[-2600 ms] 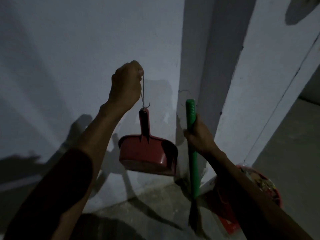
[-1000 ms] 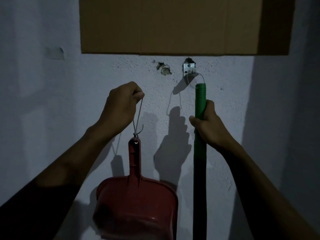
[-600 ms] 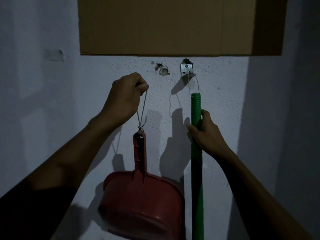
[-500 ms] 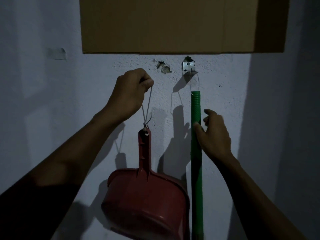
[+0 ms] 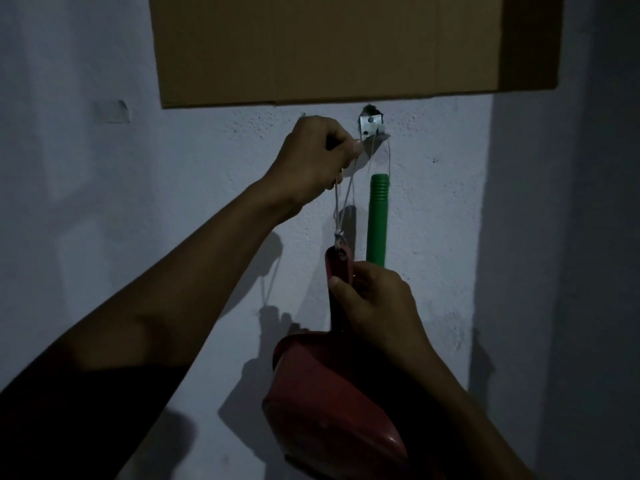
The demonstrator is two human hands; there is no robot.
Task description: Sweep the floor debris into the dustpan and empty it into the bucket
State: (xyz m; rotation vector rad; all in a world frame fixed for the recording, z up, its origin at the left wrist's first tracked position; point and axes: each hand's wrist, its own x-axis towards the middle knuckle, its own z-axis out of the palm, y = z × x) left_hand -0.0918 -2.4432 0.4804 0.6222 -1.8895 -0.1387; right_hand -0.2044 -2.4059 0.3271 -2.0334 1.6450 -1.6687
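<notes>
A red dustpan point(image 5: 332, 407) hangs in front of the wall by a thin string loop point(image 5: 341, 202) tied through its handle. My left hand point(image 5: 311, 161) pinches the top of that loop right beside a small metal wall hook point(image 5: 371, 124). My right hand point(image 5: 375, 303) grips the dustpan's handle just below its top. The green broom handle point(image 5: 378, 220) hangs on its own string from the hook, and neither hand touches it. The bucket and the floor are out of view.
A flat brown cardboard sheet point(image 5: 346, 46) is fixed to the pale wall above the hook. A darker wall corner point(image 5: 554, 271) runs down the right side. My dark sleeve point(image 5: 86, 410) fills the lower left.
My right hand let go of the green broom handle, which now hangs from the hook, and took the dustpan handle. My left hand rose with the string loop toward the hook.
</notes>
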